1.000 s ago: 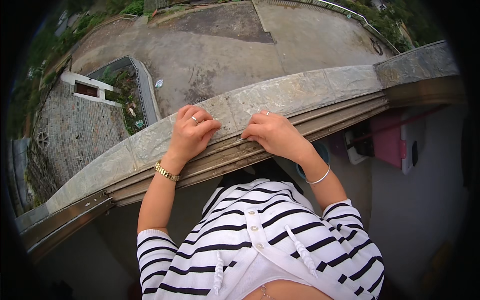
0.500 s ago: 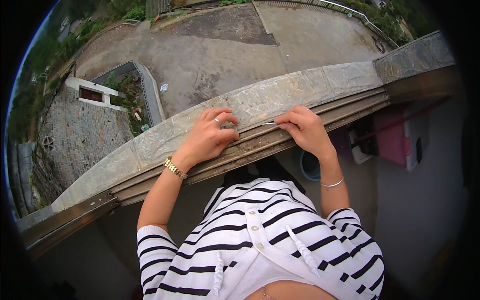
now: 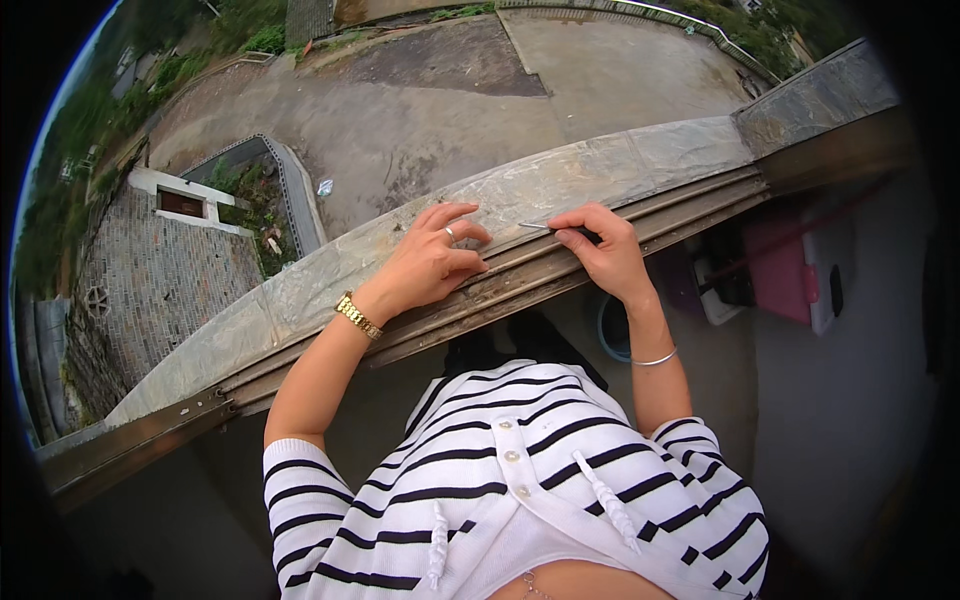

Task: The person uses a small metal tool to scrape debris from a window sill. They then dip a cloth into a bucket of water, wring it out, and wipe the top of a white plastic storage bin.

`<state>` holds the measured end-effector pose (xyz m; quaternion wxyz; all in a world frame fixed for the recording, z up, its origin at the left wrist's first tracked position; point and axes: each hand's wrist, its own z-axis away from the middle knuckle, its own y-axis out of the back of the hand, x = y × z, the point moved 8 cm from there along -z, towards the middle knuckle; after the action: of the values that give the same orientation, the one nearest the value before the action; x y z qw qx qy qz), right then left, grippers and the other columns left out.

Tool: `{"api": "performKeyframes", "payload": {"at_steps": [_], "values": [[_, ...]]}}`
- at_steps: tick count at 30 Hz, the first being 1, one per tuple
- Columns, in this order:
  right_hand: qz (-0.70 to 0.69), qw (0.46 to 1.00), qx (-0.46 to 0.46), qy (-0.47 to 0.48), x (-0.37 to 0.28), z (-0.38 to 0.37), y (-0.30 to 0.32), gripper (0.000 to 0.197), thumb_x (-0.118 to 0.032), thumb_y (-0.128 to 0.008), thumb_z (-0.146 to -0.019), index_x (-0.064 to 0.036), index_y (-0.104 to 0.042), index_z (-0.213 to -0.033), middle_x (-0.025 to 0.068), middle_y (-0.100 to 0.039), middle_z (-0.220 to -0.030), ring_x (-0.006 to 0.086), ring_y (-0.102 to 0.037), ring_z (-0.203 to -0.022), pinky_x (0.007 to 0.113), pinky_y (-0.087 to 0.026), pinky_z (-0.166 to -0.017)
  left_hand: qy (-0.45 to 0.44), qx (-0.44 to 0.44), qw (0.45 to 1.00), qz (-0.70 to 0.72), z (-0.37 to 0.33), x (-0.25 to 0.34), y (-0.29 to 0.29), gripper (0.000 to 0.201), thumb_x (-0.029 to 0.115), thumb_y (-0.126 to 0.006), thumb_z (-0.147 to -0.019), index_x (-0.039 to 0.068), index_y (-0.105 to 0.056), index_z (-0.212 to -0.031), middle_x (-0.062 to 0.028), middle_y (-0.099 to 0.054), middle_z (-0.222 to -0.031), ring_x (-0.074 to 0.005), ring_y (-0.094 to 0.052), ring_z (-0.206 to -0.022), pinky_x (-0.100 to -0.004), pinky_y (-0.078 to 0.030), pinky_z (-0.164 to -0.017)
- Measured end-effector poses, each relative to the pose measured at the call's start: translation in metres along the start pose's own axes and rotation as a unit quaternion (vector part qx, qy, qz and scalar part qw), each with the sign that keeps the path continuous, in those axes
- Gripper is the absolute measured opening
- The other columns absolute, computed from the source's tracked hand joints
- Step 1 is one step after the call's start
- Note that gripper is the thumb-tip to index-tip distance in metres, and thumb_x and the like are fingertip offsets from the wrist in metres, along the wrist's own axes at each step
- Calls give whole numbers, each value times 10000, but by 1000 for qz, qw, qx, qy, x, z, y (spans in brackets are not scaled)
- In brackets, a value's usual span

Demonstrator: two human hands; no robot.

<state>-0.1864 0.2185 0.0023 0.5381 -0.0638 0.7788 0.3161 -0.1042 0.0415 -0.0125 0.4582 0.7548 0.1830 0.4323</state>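
A window's metal sliding track (image 3: 560,275), brown with dirt in its grooves, runs slantwise beneath my hands. My right hand (image 3: 612,255) pinches a thin tool (image 3: 533,225) over the track's far edge. Its slim silver shaft points left and a dark part shows inside my fingers; the tip is too small to tell its exact kind. My left hand (image 3: 430,262) rests at the track beside the stone sill (image 3: 590,163), fingers curved and apart, with nothing seen in it.
Beyond the sill lies a concrete yard (image 3: 430,120) far below, with a brick-patterned surface (image 3: 160,310) at left. Inside, below the track, stand a pink and white box (image 3: 785,275) and a blue round container (image 3: 612,328). A stone-faced wall (image 3: 820,100) bounds the right end.
My right hand has shifted slightly up and turned, showing more of the tool's dark part. My left hand has moved slightly right and up, its fingers still curved.
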Motion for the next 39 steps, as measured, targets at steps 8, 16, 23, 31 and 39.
{"api": "performKeyframes", "payload": {"at_steps": [8, 16, 23, 31, 39], "values": [[-9, 1000, 14, 22, -5, -1, 0, 127, -18, -694, -800, -32, -701, -926, 87, -667, -852, 204, -618, -783, 286, -479, -690, 46, 50, 996, -54, 12, 11, 23, 277, 91, -732, -700, 203, -715, -952, -19, -557, -1279, -324, -416, -1287, -493, -334, -1069], [-1, 999, 5, 53, -11, -2, -5, 127, -3, -694, -791, -34, -697, -914, 88, -663, -842, 211, -617, -775, 290, -486, -668, -7, 14, 997, -74, -4, 19, 10, 198, 53, -682, -702, 140, -661, -879, -29, -574, -1120, -272, -475, -1204, -482, -344, -1067], [58, 996, 8, 62, -20, 10, 20, 130, 21, -683, -803, -9, -690, -929, 88, -659, -853, 194, -613, -771, 273, -483, -674, 119, 198, 972, -48, 7, -13, 29, 201, 66, -670, -775, 107, -606, -961, -51, -559, -1082, -294, -484, -1145, -465, -349, -1048], [89, 990, 103, 34, -13, 27, 66, 124, 14, -677, -812, -23, -695, -929, 86, -658, -835, 197, -621, -729, 279, -491, -635, -5, 110, 992, -58, -49, 45, 3, 279, 115, -716, -748, 195, -694, -1014, -46, -550, -1209, -329, -396, -1277, -522, -281, -1092], [77, 992, 94, 29, -14, 34, 62, 131, 24, -677, -818, -10, -692, -943, 82, -651, -849, 188, -611, -761, 267, -482, -679, -2, 8, 999, -33, -75, 45, -25, 164, 107, -702, -760, 150, -669, -915, -26, -565, -1135, -314, -415, -1260, -542, -241, -1111]]}}
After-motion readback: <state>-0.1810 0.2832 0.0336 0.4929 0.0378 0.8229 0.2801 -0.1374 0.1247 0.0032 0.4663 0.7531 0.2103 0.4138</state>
